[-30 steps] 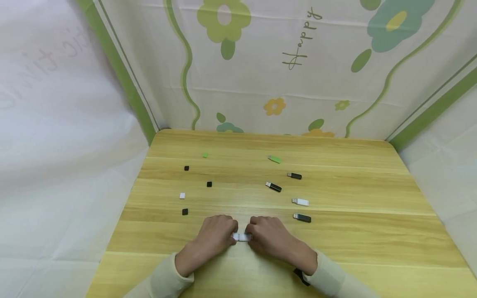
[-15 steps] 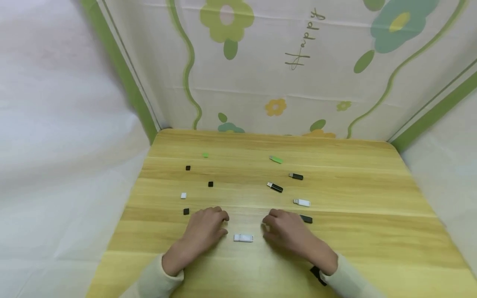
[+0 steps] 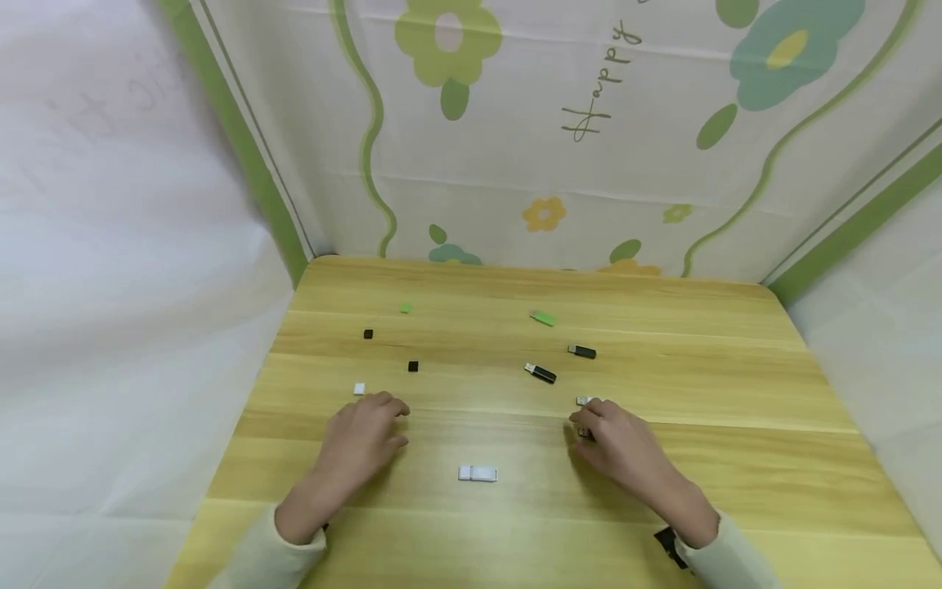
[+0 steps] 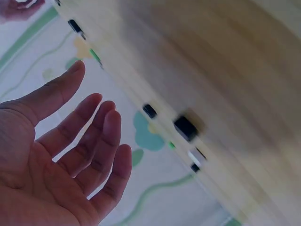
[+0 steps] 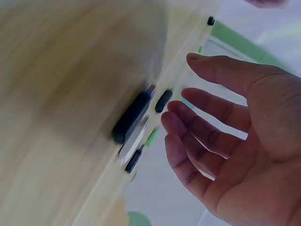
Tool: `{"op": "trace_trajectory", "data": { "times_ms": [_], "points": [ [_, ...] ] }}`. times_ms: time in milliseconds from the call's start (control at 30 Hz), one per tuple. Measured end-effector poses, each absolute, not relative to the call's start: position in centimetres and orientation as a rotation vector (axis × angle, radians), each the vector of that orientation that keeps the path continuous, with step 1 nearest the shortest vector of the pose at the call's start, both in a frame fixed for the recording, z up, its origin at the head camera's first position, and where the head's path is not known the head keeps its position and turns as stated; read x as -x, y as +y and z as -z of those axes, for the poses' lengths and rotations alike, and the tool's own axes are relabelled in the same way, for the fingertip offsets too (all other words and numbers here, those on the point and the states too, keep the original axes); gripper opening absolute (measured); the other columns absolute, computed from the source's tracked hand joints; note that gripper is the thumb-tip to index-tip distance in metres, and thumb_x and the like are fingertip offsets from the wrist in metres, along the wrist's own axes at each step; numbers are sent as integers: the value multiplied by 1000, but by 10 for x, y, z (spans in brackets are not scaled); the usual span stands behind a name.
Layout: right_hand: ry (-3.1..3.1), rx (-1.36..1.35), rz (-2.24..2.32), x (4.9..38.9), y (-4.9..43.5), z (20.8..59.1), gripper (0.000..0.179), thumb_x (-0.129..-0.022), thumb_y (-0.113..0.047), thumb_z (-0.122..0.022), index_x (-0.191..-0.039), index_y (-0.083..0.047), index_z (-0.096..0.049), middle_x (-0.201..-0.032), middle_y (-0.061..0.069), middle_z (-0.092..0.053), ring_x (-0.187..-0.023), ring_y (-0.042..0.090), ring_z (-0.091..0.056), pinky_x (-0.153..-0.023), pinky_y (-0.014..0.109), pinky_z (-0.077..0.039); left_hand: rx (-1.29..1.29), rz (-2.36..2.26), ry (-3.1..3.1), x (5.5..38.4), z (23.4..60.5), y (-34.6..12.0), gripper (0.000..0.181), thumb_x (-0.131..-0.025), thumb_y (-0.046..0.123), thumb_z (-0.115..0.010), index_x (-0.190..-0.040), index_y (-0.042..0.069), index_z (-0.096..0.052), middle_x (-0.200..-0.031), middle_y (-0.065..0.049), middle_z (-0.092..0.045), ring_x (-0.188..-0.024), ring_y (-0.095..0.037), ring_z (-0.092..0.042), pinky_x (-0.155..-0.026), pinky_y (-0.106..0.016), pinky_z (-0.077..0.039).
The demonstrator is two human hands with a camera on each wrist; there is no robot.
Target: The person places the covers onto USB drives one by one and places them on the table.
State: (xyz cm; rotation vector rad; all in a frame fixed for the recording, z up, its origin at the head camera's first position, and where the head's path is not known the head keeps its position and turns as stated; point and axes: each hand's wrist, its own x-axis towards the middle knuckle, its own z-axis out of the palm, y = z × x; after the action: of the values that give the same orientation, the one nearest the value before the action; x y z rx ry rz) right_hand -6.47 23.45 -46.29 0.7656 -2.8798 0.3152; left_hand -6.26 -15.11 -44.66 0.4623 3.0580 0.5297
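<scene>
A white USB stick (image 3: 478, 474) with its cap on lies by itself at the front middle of the table, between the hands. To its left, my left hand (image 3: 358, 442) hovers with relaxed, spread fingers over the spot of the nearest black cap (image 4: 186, 128), which it hides in the head view. My right hand (image 3: 621, 446) is over the nearest black USB stick (image 5: 132, 117), fingers loosely bent and holding nothing. That stick's metal plug peeks out beside the fingertips in the head view. Just behind it, a white USB stick (image 3: 583, 401) is partly covered by the right hand.
Left on the wooden table (image 3: 471, 540) are a white cap (image 3: 359, 388), black caps (image 3: 413, 366) and a green cap (image 3: 405, 308). Uncapped sticks lie on the right: a green USB stick (image 3: 543, 318) and black USB sticks (image 3: 540, 373). A patterned cloth (image 3: 471, 147) hangs behind.
Both hands have let go of the capped white USB stick and moved apart, the left hand to the near black cap, the right hand to the near black stick.
</scene>
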Motion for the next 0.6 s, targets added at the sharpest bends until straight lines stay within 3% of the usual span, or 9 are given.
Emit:
{"op": "trace_trajectory", "data": {
  "times_ms": [167, 333, 600],
  "points": [
    [-2935, -711, -303, 63, 247, 464, 43, -70, -10, -99, -108, -4, -79, -105, 9, -74, -90, 21, -70, -70, 35, -61, -423, -479, 3108, 63, 447, -169, 43, -76, 15, -96, -114, 7, -77, -112, -10, -74, -102, -33, -70, -84, -52, -59],
    [-2947, -692, -291, 63, 255, 468, 41, -70, -10, -98, -107, -5, -79, -103, 8, -73, -87, 21, -69, -69, 36, -61, -426, -467, 3116, 61, 448, -181, 45, -74, 11, -96, -114, 5, -76, -106, -10, -73, -94, -32, -69, -78, -51, -58],
    [-2971, -664, -253, 64, 263, 470, 40, -69, -10, -99, -104, -6, -80, -98, 6, -72, -82, 18, -67, -67, 33, -59, -381, -410, 3071, 63, 449, -188, 46, -74, 11, -96, -114, 2, -76, -115, -16, -73, -95, -35, -70, -72, -49, -59]
  ]
}}
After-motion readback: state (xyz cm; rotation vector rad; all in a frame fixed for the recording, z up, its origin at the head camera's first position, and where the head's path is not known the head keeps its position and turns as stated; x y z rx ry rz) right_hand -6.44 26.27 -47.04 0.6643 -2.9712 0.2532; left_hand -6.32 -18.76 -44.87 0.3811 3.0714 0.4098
